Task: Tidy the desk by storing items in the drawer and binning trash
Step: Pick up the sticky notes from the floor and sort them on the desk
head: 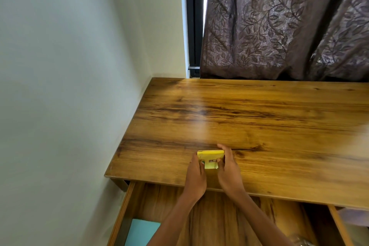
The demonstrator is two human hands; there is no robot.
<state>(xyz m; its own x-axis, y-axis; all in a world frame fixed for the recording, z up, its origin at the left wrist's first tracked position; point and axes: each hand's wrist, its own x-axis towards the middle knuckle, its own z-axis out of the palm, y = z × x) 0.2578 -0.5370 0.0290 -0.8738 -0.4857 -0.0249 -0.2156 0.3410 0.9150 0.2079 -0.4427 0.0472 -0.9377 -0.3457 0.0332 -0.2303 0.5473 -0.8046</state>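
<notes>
Two hands, left hand (196, 173), right hand (229, 170), gripping yellow packet (211, 156), desk (259, 126) front edge

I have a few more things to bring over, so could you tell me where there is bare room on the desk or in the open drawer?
The desk is bare from the curtain down to its front edge. Only the near-left edge is busy, where the left hand and right hand hold a yellow packet. The open drawer is free right of the turquoise item.

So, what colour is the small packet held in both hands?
Yellow, with a small dark label; the packet shows best in the head view, over the desk.
</notes>
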